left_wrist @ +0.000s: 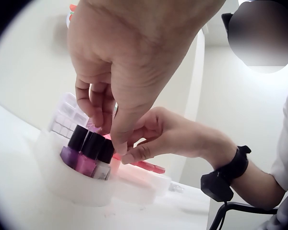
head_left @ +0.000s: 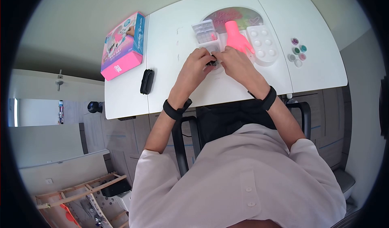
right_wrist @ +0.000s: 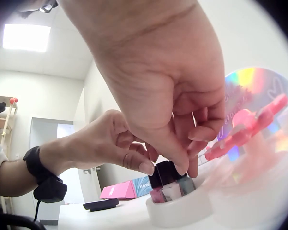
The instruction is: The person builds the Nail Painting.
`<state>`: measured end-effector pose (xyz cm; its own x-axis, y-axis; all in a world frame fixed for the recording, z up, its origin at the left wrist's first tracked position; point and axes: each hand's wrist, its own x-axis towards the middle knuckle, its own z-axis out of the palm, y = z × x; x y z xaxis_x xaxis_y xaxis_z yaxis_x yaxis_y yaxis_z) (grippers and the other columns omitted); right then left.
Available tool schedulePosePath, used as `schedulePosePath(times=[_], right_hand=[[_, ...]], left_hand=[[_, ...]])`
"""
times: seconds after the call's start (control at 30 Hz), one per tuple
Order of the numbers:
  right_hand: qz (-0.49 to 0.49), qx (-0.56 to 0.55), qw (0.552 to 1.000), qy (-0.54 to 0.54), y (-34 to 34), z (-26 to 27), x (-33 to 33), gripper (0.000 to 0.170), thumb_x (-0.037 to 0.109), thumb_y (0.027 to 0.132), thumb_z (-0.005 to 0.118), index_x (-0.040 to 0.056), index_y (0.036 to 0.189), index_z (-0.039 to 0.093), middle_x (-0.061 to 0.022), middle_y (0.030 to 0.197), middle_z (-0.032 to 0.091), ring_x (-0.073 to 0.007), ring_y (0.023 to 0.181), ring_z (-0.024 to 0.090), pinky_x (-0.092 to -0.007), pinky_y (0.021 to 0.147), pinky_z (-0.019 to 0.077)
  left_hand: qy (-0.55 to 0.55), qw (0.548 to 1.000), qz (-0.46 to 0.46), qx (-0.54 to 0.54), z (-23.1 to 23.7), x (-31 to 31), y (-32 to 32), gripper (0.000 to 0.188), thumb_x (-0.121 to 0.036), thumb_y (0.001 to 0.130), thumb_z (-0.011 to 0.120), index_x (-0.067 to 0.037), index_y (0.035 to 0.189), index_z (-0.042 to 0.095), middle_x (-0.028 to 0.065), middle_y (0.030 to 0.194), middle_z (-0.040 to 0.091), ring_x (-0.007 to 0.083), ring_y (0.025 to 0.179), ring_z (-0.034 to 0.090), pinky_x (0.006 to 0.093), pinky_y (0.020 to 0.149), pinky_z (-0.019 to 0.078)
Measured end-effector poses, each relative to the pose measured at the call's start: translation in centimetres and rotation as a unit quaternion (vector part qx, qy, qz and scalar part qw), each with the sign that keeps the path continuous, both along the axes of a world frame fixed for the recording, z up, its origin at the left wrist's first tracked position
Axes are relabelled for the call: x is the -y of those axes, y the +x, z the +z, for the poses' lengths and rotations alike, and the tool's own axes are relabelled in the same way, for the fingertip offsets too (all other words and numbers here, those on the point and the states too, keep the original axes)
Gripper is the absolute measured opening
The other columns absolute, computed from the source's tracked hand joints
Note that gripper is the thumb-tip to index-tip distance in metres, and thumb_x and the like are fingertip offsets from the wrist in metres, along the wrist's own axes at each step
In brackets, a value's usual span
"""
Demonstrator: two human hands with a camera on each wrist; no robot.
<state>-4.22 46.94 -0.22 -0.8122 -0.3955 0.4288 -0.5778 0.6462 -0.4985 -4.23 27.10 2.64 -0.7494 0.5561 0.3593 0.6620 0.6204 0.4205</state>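
Note:
Small nail polish bottles (left_wrist: 88, 157) with black caps stand in a round white holder (right_wrist: 180, 211), with purple, pink and clear ones visible in the left wrist view. My left hand (head_left: 194, 68) bends over them from the left, its thumb and curled fingers at a black cap. From the other side my right hand (head_left: 239, 66) meets it, thumb and fingertips pinching at the caps (right_wrist: 165, 173). The two thumbs are close together, and the fingers partly cover the contact. Just beyond my right hand, a pink model hand (head_left: 237, 37) lies with its fingers toward me.
A clear compartment box (head_left: 205, 31) and a white tray with round wells (head_left: 261, 45) flank the model hand, a shiny arched board (head_left: 219, 15) behind. Several glitter pots (head_left: 296, 50) sit right. At left are a colourful kit box (head_left: 123, 45) and a black case (head_left: 147, 82).

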Motion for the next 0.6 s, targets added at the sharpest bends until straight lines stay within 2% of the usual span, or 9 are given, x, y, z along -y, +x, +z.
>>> schedulePosePath(times=[0.17,0.23,0.33,0.4,0.6], right_hand=[[-0.029,-0.016,0.999,0.009,0.6,0.9,-0.1,0.025,-0.007,0.081,0.069,-0.0007,0.104,0.071,-0.0205,0.084,0.066,-0.0386,0.087,0.069,-0.0492,0.07,0.0554],[-0.029,-0.02,0.999,0.011,0.7,0.8,-0.2,0.024,-0.006,0.08,0.069,-0.0012,0.104,0.071,-0.0204,0.083,0.066,-0.0382,0.086,0.069,-0.0491,0.069,0.0556],[-0.044,-0.062,0.997,0.029,0.0,-0.2,0.2,0.023,-0.003,0.08,0.072,-0.0014,0.103,0.07,-0.0187,0.08,0.067,-0.0367,0.087,0.07,-0.0476,0.068,0.0561],[-0.076,-0.059,0.992,0.081,-0.5,-0.6,0.7,0.021,0.001,0.079,0.074,-0.0009,0.1,0.068,-0.0161,0.078,0.069,-0.0338,0.088,0.07,-0.045,0.067,0.0569],[-0.08,-0.065,0.989,0.106,-0.4,0.1,1.3,0.021,0.003,0.077,0.075,0.0007,0.095,0.066,-0.0138,0.078,0.07,-0.0304,0.09,0.071,-0.042,0.066,0.0579]], left_hand=[[0.03,1.0,0.007,-0.006,1.0,1.2,-0.3,0.029,0.0,0.077,0.085,-0.001,0.104,0.075,0.0095,0.1,0.065,0.0278,0.091,0.065,0.0379,0.078,0.0548],[0.034,0.999,0.037,0.012,1.2,1.7,-0.5,0.029,0.0,0.078,0.085,-0.002,0.105,0.076,0.0087,0.094,0.066,0.0252,0.083,0.066,0.0366,0.075,0.0549],[0.027,0.996,0.058,0.06,1.4,2.1,-0.3,0.032,0.0,0.078,0.085,-0.002,0.108,0.076,0.008,0.089,0.069,0.0229,0.078,0.066,0.0349,0.074,0.0551],[0.029,0.996,0.057,0.063,1.1,2.0,0.0,0.033,0.0,0.079,0.085,-0.002,0.111,0.075,0.0088,0.087,0.071,0.0235,0.078,0.068,0.0344,0.076,0.0562],[0.02,0.995,0.042,0.083,0.1,1.4,0.0,0.035,0.002,0.083,0.081,-0.001,0.117,0.072,0.0124,0.087,0.077,0.0259,0.078,0.074,0.0339,0.077,0.0604]])
